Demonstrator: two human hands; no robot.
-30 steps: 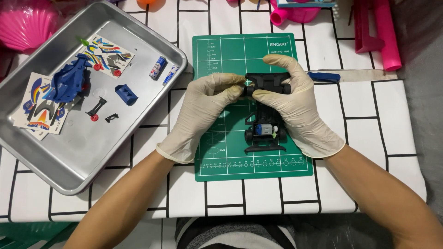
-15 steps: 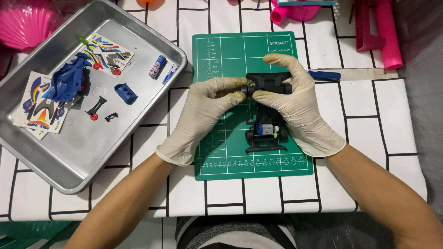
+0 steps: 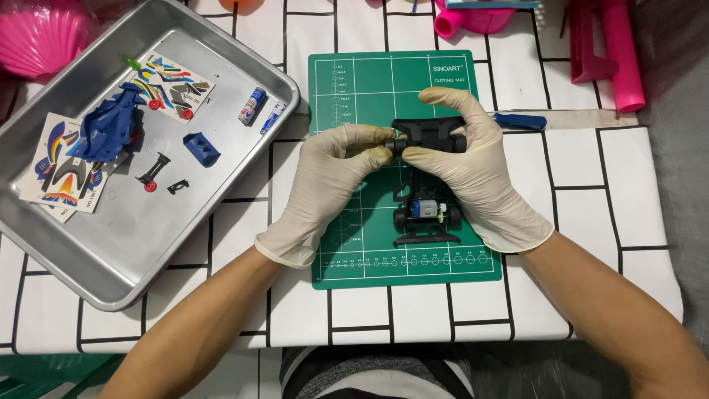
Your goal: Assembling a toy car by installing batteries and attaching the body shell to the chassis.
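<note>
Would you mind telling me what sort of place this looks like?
Probably a home hobby table for model building: a green cutting mat on a brick-patterned cloth, a metal tray of small parts and sticker sheets, and gloved hands at a black toy car chassis.

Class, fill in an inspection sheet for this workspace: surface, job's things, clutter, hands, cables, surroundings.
Surface: tablecloth white with black grid; green cutting mat on it.
Job's things: black toy car chassis over the mat, small motor at its rear.
Clutter: metal tray holding blue car body, sticker sheets, blue block, batteries; blue screwdriver.
Hands: gloved left hand pinches a front wheel; right hand grips the chassis.
Cables: nothing seen.
Surroundings: pink plastic items at the far edge.
</note>
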